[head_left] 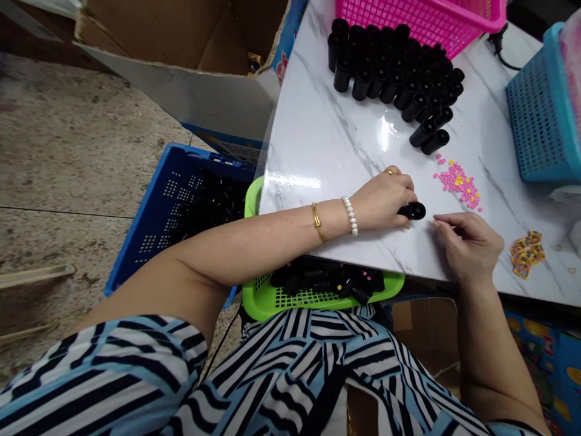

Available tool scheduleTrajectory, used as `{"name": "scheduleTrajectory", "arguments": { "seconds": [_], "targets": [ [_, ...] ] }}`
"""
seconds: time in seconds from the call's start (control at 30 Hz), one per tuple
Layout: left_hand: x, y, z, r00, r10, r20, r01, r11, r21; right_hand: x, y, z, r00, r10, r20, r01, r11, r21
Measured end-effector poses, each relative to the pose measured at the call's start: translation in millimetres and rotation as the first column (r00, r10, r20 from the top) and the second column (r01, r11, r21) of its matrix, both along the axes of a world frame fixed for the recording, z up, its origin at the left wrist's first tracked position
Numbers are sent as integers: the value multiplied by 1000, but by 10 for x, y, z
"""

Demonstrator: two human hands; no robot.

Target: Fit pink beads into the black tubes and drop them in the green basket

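Note:
My left hand point(385, 197) is closed around a short black plastic tube point(414, 211), holding it low over the white marbled table with its round end toward my right hand. My right hand point(472, 243) is just right of the tube and apart from it, thumb and forefinger pinched together. Whatever is between those fingertips is too small to make out. Beyond my right hand lies a loose pile of small pink and yellow pieces point(460, 183). Many more black tubes point(397, 75) stand grouped at the back of the table, two of them set nearer the pile.
A pink basket point(417, 18) stands behind the tubes, a blue basket point(540, 115) at right. Small printed orange pieces point(526, 254) lie on the table point(318, 139). A green basket point(267, 303) holding black tubes is below the edge; a blue crate point(136, 224) and cardboard box point(181, 91) are left.

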State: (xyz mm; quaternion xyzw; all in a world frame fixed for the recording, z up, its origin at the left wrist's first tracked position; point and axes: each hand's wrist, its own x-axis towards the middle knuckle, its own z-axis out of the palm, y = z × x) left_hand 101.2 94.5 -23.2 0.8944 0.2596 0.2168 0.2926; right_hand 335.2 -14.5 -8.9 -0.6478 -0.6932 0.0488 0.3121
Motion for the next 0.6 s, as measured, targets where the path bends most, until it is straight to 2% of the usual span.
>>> {"name": "scheduleTrajectory", "arguments": {
  "seconds": [0.1,0.27,0.47,0.6],
  "targets": [
    [-2,2,13,1000,-2,-3,2,1000,-4,-183,96,157,999,44,-29,-43,999,30],
    [-4,-4,38,1000,5,-18,-5,1000,-2,-372,274,380,976,197,89,-193,980,-43],
    [2,-35,94,999,16,-47,-15,1000,13,-348,339,475,952,280,121,-268,958,-107],
    [10,-37,110,997,25,-74,-23,999,22,-310,370,493,956,290,45,-280,947,-154]
  ]
}}
